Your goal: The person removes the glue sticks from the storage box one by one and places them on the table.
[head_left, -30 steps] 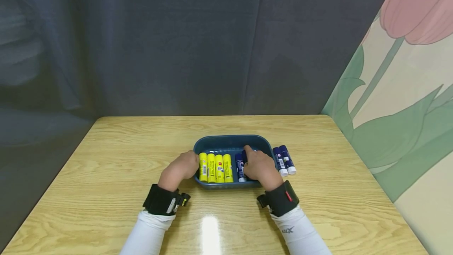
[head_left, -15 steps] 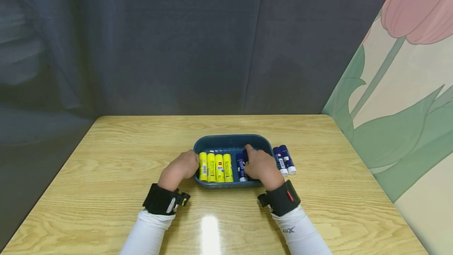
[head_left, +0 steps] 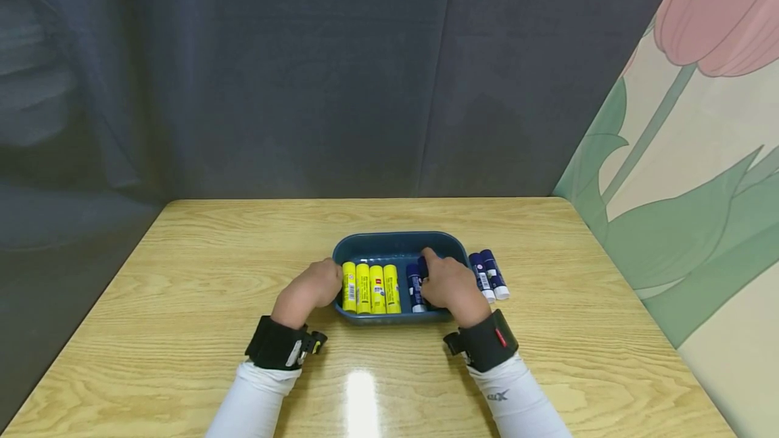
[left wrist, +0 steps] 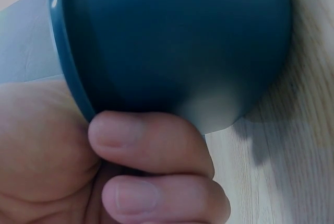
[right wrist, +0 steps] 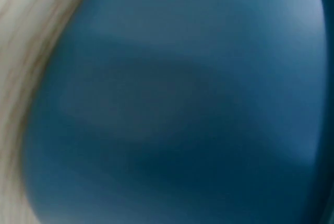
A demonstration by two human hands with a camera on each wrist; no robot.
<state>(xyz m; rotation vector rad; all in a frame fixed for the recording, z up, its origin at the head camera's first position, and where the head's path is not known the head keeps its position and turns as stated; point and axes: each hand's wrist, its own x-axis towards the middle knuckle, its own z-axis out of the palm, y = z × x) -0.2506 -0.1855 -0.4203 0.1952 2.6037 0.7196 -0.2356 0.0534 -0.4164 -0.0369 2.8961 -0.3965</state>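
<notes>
A dark blue rectangular box (head_left: 389, 242) lies on the table. My left hand (head_left: 319, 282) grips its left end; in the left wrist view, curled fingers (left wrist: 151, 140) press against the box's outer wall. Several yellow glue sticks (head_left: 377, 289) stand side by side in the left half. To their right, past a gap, is a navy glue stick (head_left: 416, 287) with a white end. My right hand (head_left: 449, 284) reaches into the right half and holds another navy glue stick (head_left: 422, 266), mostly hidden by the fingers. The right wrist view shows only the box wall (right wrist: 172, 104).
Two more navy glue sticks (head_left: 489, 276) with white ends lie just outside the box, on its right. Beneath everything is a wooden table (head_left: 213, 255). A dark curtain (head_left: 304, 86) hangs behind, and a tulip-patterned wall (head_left: 700, 154) borders the right.
The visible navy glue stick in the box and my right hand have shifted very slightly to the right. My left hand keeps its place at the box's end.
</notes>
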